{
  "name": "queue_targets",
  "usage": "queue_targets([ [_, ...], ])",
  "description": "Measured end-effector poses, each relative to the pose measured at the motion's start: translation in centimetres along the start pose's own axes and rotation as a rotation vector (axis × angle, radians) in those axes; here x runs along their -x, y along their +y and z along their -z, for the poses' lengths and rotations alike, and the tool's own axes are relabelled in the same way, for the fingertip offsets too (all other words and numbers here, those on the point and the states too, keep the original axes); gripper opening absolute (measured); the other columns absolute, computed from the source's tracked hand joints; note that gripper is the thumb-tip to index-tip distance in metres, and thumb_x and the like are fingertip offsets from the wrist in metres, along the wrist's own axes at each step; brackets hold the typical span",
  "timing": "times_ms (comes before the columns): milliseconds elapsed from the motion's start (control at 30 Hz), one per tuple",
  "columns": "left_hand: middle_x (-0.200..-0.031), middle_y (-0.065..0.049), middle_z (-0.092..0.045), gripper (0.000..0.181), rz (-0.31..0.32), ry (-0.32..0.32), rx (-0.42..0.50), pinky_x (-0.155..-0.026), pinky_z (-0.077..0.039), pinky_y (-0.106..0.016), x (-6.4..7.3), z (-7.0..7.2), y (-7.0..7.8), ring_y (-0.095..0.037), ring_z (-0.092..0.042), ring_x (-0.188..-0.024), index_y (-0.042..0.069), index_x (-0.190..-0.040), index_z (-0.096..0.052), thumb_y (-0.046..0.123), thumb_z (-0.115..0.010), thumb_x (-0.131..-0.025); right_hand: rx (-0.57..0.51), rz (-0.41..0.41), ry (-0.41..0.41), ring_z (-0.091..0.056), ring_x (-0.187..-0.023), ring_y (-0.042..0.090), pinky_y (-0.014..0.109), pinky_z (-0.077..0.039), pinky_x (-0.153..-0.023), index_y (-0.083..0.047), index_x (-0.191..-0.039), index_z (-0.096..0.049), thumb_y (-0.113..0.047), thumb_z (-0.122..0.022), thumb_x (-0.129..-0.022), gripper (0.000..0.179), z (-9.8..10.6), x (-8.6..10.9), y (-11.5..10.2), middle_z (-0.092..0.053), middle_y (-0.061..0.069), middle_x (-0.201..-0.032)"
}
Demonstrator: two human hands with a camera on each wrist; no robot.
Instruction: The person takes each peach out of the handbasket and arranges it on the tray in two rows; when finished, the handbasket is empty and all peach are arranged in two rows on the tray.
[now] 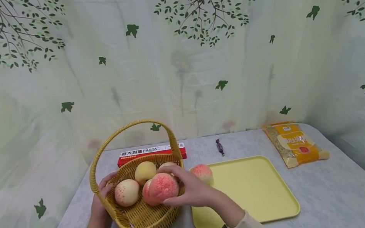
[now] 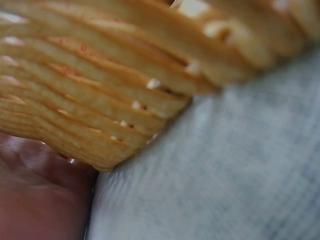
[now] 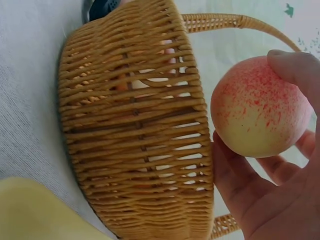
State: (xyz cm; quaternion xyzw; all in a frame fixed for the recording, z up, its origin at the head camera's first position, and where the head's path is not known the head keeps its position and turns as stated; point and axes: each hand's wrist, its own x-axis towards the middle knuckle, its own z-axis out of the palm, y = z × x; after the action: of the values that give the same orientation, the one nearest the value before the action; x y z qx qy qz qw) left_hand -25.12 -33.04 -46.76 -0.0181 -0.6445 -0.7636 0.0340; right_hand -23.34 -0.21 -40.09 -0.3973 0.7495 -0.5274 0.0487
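Observation:
My right hand holds a pink-red peach between thumb and fingers, over the right part of a wicker basket. In the right wrist view, this peach shows a pale yellow side and sits just above the basket's rim. My left hand grips the basket's left side, below the foot of the arched handle. In the left wrist view, the palm lies against the weave. Inside the basket are a pale peach, a yellow peach and other peaches partly hidden by my right hand.
A yellow tray lies right of the basket, with another peach at its upper left corner. Behind the basket is a red and white pasta box. A purple wrapped candy and an orange bag of grain lie farther back.

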Motion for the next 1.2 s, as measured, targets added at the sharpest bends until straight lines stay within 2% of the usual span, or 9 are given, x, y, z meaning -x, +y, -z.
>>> queue_targets([
  [167,-0.129,0.013,-0.057,0.041,0.003,-0.001,-0.004,-0.092,-0.047,-0.016,0.0,0.0,0.0,-0.001,-0.057,-0.116,0.015,-0.147,-0.04,0.024,-0.04,-0.107,-0.022,-0.038,-0.009,-0.058,-0.108,0.009,0.026,-0.055,-0.085,-0.027,-0.144,-0.045,-0.024,-0.081,-0.084,0.07,0.6,0.2,-0.1,-0.05,-0.005,-0.142],
  [433,-0.128,0.013,-0.058,0.04,-0.029,-0.023,0.024,-0.093,-0.047,-0.016,0.0,0.0,0.0,-0.002,-0.056,-0.118,0.013,-0.147,-0.041,0.022,-0.039,-0.108,-0.028,-0.11,-0.035,-0.058,-0.112,0.01,0.028,-0.053,-0.089,-0.032,-0.144,-0.045,-0.026,-0.08,-0.084,0.069,1.5,0.6,0.1,-0.053,-0.005,-0.137],
  [600,-0.128,0.013,-0.057,0.041,-0.024,-0.014,0.006,-0.093,-0.047,-0.016,0.1,0.0,0.0,-0.001,-0.056,-0.117,0.014,-0.147,-0.04,0.023,-0.04,-0.108,-0.01,-0.122,-0.032,-0.059,-0.111,0.011,0.029,-0.053,-0.091,-0.025,-0.146,-0.044,-0.026,-0.079,-0.084,0.071,2.2,0.8,0.2,-0.054,-0.005,-0.137],
  [900,-0.129,0.014,-0.057,0.041,-0.03,-0.018,0.002,-0.093,-0.046,-0.015,-0.2,0.2,-0.4,-0.001,-0.055,-0.119,0.014,-0.147,-0.039,0.025,-0.04,-0.108,0.01,-0.139,-0.011,-0.063,-0.109,0.013,0.028,-0.054,-0.091,-0.029,-0.143,-0.045,-0.024,-0.081,-0.083,0.071,3.3,1.0,0.8,-0.057,-0.004,-0.134],
  [1200,-0.134,0.012,-0.051,0.044,0.041,0.01,-0.044,-0.092,-0.047,-0.014,-0.3,0.3,-0.3,0.0,-0.053,-0.12,0.02,-0.149,-0.038,0.032,-0.042,-0.107,0.016,-0.155,0.023,-0.063,-0.105,0.017,0.036,-0.055,-0.089,-0.022,-0.144,-0.046,-0.024,-0.082,-0.082,0.072,4.5,1.3,1.3,-0.059,0.001,-0.131],
])
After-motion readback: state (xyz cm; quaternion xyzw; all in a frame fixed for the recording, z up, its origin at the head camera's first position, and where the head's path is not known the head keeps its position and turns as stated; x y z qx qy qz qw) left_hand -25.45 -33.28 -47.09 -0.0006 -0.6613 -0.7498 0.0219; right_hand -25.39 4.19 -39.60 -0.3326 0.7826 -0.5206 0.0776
